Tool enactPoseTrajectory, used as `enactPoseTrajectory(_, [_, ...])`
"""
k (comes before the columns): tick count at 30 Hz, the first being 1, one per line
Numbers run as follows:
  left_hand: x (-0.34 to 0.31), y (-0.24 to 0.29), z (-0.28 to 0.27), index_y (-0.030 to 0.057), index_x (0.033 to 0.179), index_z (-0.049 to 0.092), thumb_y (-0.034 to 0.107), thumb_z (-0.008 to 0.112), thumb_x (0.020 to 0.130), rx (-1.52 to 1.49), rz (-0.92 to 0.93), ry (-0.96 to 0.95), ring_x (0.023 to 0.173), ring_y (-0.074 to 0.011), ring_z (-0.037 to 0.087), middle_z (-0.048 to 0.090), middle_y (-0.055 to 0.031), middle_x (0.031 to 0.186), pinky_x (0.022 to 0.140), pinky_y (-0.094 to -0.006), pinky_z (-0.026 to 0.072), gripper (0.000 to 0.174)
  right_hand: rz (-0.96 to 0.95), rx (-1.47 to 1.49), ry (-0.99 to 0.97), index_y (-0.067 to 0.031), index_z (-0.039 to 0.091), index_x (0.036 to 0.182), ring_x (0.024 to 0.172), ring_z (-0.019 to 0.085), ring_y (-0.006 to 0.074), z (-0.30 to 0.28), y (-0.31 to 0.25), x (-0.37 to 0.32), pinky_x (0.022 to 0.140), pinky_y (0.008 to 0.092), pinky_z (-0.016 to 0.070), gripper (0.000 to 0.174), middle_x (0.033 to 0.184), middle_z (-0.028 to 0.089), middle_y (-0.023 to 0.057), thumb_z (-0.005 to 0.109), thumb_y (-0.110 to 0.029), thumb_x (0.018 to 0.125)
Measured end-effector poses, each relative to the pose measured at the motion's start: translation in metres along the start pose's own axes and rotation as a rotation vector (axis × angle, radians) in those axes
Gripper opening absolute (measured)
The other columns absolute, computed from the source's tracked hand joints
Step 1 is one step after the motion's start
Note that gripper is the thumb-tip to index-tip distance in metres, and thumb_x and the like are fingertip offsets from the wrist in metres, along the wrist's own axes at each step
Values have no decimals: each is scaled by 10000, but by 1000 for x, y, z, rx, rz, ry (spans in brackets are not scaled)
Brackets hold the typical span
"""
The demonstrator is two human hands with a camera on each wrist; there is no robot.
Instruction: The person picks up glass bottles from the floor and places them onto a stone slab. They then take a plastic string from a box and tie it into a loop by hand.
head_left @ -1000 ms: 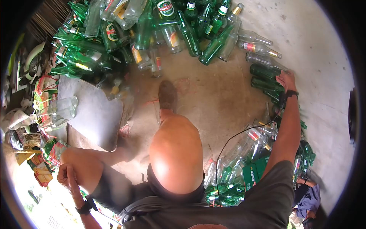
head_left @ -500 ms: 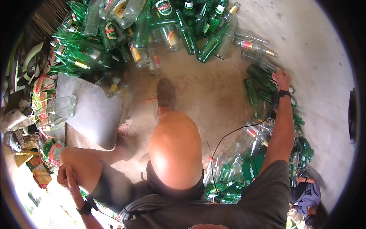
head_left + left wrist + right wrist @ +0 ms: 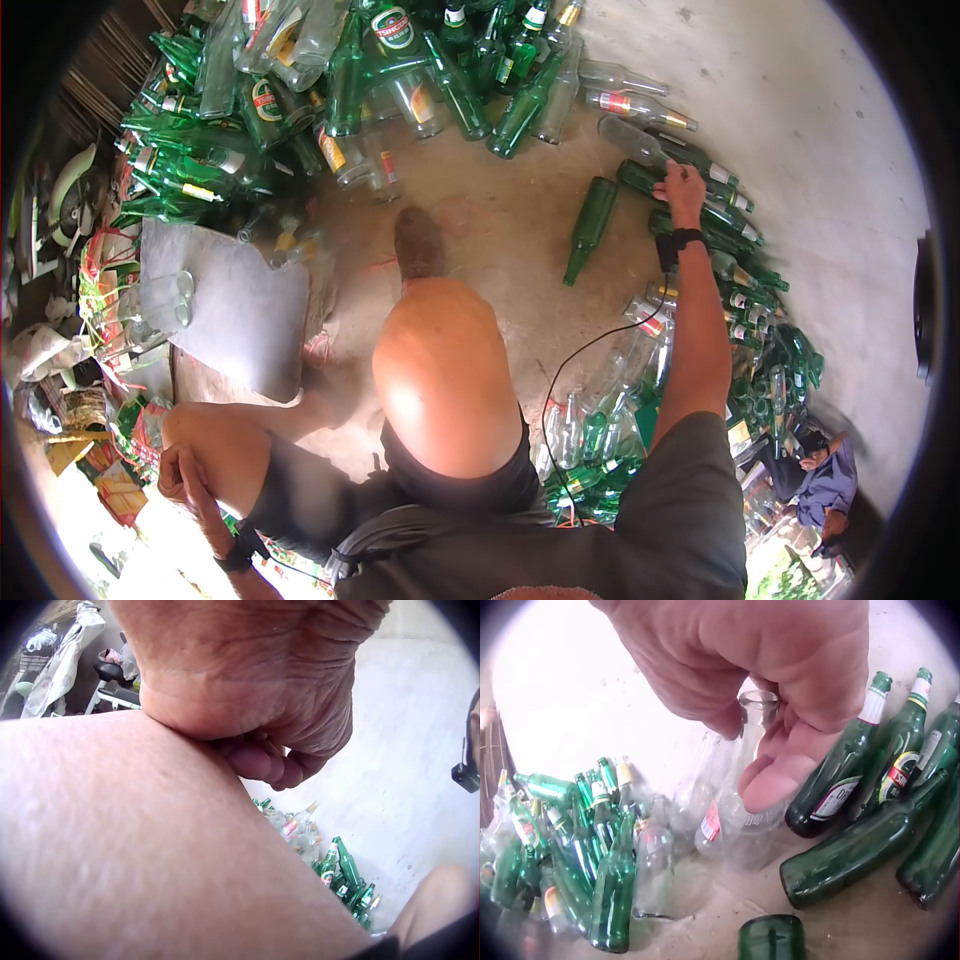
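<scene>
My right hand is at the right-hand row of bottles by the wall. In the right wrist view its thumb and fingers close round the neck of a clear glass bottle, whose base is near the floor. A lone green bottle lies on the floor to the left of that hand. Beside the hand, another green bottle leans over among labelled green beer bottles. My left hand rests on the bent left leg, fingers loosely curled and holding nothing.
A big heap of green and clear bottles fills the far left. More bottles lie near my right side. A grey board is at the left. A cable runs from my right wrist. Another person is behind at right.
My right hand has moved left and slightly down, now at the clear bottle's neck. The lone green bottle has shifted left, apart from the row. The left hand stays on the leg.
</scene>
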State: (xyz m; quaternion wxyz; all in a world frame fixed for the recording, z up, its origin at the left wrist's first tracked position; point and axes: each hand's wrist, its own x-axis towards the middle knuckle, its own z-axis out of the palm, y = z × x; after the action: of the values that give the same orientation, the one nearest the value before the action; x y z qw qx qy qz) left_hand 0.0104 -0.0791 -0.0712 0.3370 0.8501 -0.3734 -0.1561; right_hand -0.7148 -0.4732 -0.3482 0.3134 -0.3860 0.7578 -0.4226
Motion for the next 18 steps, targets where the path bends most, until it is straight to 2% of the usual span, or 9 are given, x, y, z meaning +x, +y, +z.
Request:
enactPoseTrajectory(3, [-2, -7, -2, 37, 830, 624, 125, 636, 984, -29, 28, 16, 500, -8, 325, 400, 64, 559, 472, -214, 208, 177, -18, -144, 26, 89, 657, 1105, 577, 711, 207, 17, -10, -22, 495, 316, 604, 364, 836, 701, 155, 663, -239, 947])
enactPoseTrajectory(7, [-3, -30, -11, 37, 838, 627, 122, 639, 981, -65, 44, 5, 505, -9, 337, 414, 63, 566, 476, -215, 220, 167, 9, -252, 30, 88, 667, 1071, 569, 707, 193, 26, -26, -45, 493, 319, 589, 360, 791, 695, 154, 662, -247, 938])
enactPoseTrajectory(9, [-4, -34, -11, 38, 839, 630, 130, 645, 978, -30, 168, 30, 513, -8, 341, 429, 64, 571, 479, -218, 228, 167, -9, -264, 74, 80, 675, 1050, 569, 705, 186, 31, -30, -56, 487, 312, 576, 355, 765, 691, 154, 667, -252, 924])
enactPoseTrajectory(10, [-5, -32, -13, 38, 839, 630, 130, 645, 978, -31, 170, 43, 513, -8, 341, 429, 64, 571, 479, -218, 228, 167, -18, -256, 69, 80, 675, 1050, 569, 705, 186, 33, -32, -61, 487, 312, 576, 355, 765, 691, 154, 667, -252, 924])
enactPoseTrajectory(16, [-21, -5, -13, 41, 822, 633, 153, 665, 971, -67, 123, 26, 537, -9, 337, 440, 69, 595, 499, -219, 233, 190, -58, -293, 49, 63, 680, 1007, 562, 704, 222, 28, -19, -75, 577, 339, 561, 339, 656, 684, 134, 643, -260, 912])
enactPoseTrajectory(18, [-26, 2, -14, 37, 823, 636, 152, 664, 972, -71, 112, 45, 544, -8, 341, 440, 71, 597, 506, -215, 235, 190, -60, -328, 43, 56, 684, 985, 600, 710, 265, 26, -17, -81, 669, 374, 553, 342, 634, 685, 145, 636, -274, 906])
